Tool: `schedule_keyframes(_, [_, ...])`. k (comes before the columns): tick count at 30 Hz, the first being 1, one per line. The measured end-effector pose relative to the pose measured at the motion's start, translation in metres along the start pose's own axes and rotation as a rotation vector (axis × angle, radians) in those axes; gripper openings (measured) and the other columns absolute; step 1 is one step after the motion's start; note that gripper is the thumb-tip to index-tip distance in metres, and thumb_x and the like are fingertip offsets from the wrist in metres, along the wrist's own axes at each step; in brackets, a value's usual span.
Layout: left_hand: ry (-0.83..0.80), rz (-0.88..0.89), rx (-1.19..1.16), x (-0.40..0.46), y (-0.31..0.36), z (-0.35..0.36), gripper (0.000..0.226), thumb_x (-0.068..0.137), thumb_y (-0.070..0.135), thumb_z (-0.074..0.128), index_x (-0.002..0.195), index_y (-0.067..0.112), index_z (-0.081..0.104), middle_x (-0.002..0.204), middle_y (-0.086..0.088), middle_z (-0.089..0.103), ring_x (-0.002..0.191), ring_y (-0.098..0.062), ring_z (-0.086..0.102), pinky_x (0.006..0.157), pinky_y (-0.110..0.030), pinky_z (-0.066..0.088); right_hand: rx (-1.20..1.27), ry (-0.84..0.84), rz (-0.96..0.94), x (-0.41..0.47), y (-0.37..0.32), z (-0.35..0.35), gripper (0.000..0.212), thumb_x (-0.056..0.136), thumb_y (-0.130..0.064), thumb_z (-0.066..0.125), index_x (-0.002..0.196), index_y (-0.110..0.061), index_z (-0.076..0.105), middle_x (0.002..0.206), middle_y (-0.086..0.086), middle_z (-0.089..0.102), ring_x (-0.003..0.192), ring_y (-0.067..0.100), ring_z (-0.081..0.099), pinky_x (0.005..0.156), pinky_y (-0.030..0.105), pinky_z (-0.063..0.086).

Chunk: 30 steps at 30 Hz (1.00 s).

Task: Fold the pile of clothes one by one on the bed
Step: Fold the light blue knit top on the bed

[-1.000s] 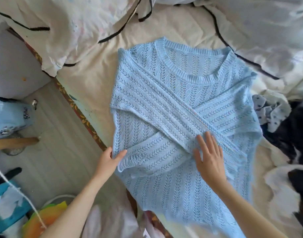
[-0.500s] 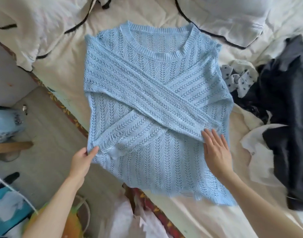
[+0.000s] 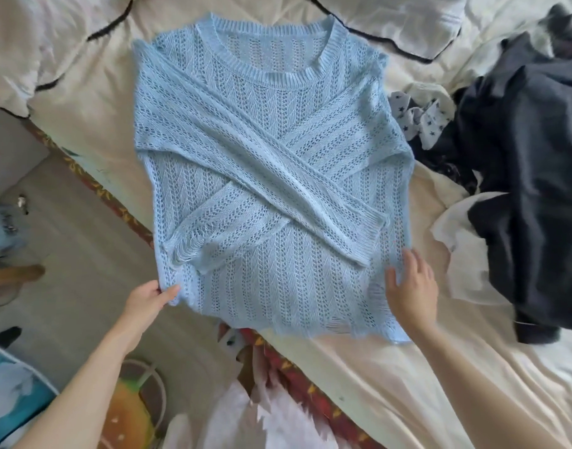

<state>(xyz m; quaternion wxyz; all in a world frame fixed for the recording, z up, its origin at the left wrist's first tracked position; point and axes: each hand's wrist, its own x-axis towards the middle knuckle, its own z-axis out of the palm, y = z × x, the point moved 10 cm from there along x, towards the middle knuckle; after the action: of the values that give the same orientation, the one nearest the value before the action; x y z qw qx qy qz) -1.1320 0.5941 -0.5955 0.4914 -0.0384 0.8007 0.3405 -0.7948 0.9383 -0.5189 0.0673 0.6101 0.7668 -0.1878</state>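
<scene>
A light blue open-knit sweater [image 3: 268, 176] lies flat on the cream bed sheet [image 3: 375, 377], neck away from me, both sleeves folded across its front in an X. My left hand [image 3: 148, 298] pinches the lower left edge of the sweater near the hem, which hangs past the bed's edge. My right hand [image 3: 411, 288] rests at the lower right side seam, fingers spread and mostly straight on the knit. A pile of dark clothes [image 3: 534, 196] and a star-print white piece [image 3: 420, 115] wait on the right.
White pillows with black piping [image 3: 41, 47] lie at the head of the bed. The patterned bed edge [image 3: 93, 179] runs diagonally; left of it is grey floor [image 3: 67, 260] with a blue object [image 3: 2, 231] and a colourful toy [image 3: 129, 419]. White cloth [image 3: 462, 254] lies under the dark pile.
Both hands slid down and outward from the sleeve cuffs to the sweater's lower side edges. The left hand now pinches the hem corner. My view shifted, showing more of the dark pile.
</scene>
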Motion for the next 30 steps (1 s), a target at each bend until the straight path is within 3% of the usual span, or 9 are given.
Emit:
schedule_keyframes(3, [0.065,0.002,-0.141,-0.011,-0.005,-0.009,0.013,0.094,0.018,0.058,0.095,0.005,0.057,0.094,-0.012,0.056,0.090,-0.021,0.047,0.085,-0.037,0.035,0.209,-0.082,0.269,-0.004,0.041,0.006,0.042,0.093,-0.022,0.056,0.129,-0.001,0.050,0.121,0.023,0.056,0.117,0.038,0.050,0.094,0.040,0.037])
schedule_keyframes(6, [0.067,0.013,-0.257,-0.025,-0.005,-0.009,0.009,0.095,0.012,0.055,0.091,0.005,0.061,0.101,-0.015,0.064,0.095,-0.026,0.057,0.094,-0.038,0.041,0.246,-0.178,0.419,-0.012,0.062,0.016,0.037,0.093,-0.034,0.054,0.115,-0.005,0.061,0.108,0.020,0.065,0.104,0.038,0.058,0.083,0.037,0.042])
schedule_keyframes(9, [0.021,0.015,-0.227,-0.037,-0.002,-0.005,0.010,0.094,0.008,0.055,0.097,0.004,0.063,0.103,-0.016,0.067,0.094,-0.025,0.061,0.091,-0.035,0.045,0.213,-0.251,0.428,-0.019,0.066,0.021,0.040,0.093,-0.038,0.053,0.109,-0.002,0.063,0.098,0.020,0.064,0.097,0.036,0.060,0.077,0.037,0.042])
schedule_keyframes(13, [-0.049,-0.037,-0.113,-0.048,-0.009,-0.004,0.010,0.092,0.009,0.058,0.098,0.006,0.065,0.104,-0.013,0.068,0.100,-0.029,0.062,0.100,-0.044,0.043,0.327,-0.303,0.368,-0.028,0.057,0.020,0.018,0.088,-0.024,0.061,0.081,-0.008,0.062,0.076,0.013,0.061,0.074,0.026,0.056,0.061,0.031,0.038])
schedule_keyframes(18, [0.104,0.057,-0.141,-0.061,0.019,-0.040,0.028,0.092,0.018,0.060,0.101,-0.008,0.061,0.096,-0.016,0.061,0.091,-0.025,0.053,0.094,-0.044,0.040,0.693,-0.098,0.395,-0.031,0.060,-0.020,0.013,0.085,-0.009,0.063,0.090,0.003,0.063,0.073,0.010,0.058,0.061,0.018,0.050,0.047,0.023,0.042])
schedule_keyframes(20, [0.161,0.124,-0.178,-0.065,0.044,-0.054,0.031,0.091,0.018,0.061,0.102,-0.012,0.059,0.094,-0.014,0.060,0.089,-0.023,0.052,0.090,-0.042,0.040,0.796,-0.021,0.389,-0.025,0.057,-0.042,0.015,0.085,-0.010,0.064,0.093,0.002,0.063,0.078,0.010,0.058,0.064,0.018,0.050,0.048,0.022,0.042])
schedule_keyframes(23, [0.260,0.247,-0.221,-0.070,0.091,-0.070,0.014,0.091,0.014,0.061,0.099,0.003,0.065,0.086,-0.001,0.066,0.078,-0.014,0.059,0.078,-0.024,0.046,0.867,0.074,0.325,-0.006,0.040,-0.075,0.008,0.085,-0.013,0.064,0.090,-0.008,0.065,0.072,0.002,0.058,0.063,0.014,0.051,0.053,0.021,0.045])
schedule_keyframes(26, [0.366,0.357,-0.264,-0.069,0.139,-0.081,0.009,0.090,0.011,0.062,0.099,0.013,0.064,0.079,0.010,0.062,0.061,0.005,0.058,0.056,-0.005,0.044,0.918,0.118,0.321,0.018,0.021,-0.096,0.004,0.082,-0.017,0.064,0.080,-0.020,0.065,0.077,0.001,0.061,0.072,0.016,0.054,0.067,0.034,0.045])
schedule_keyframes(30, [0.381,0.424,-0.300,-0.055,0.193,-0.083,0.012,0.090,0.011,0.063,0.102,0.011,0.065,0.081,0.008,0.062,0.071,-0.002,0.056,0.071,-0.016,0.046,1.018,0.139,0.338,0.058,-0.002,-0.110,0.006,0.081,-0.016,0.064,0.075,-0.018,0.063,0.078,0.004,0.061,0.074,0.018,0.053,0.067,0.036,0.044])
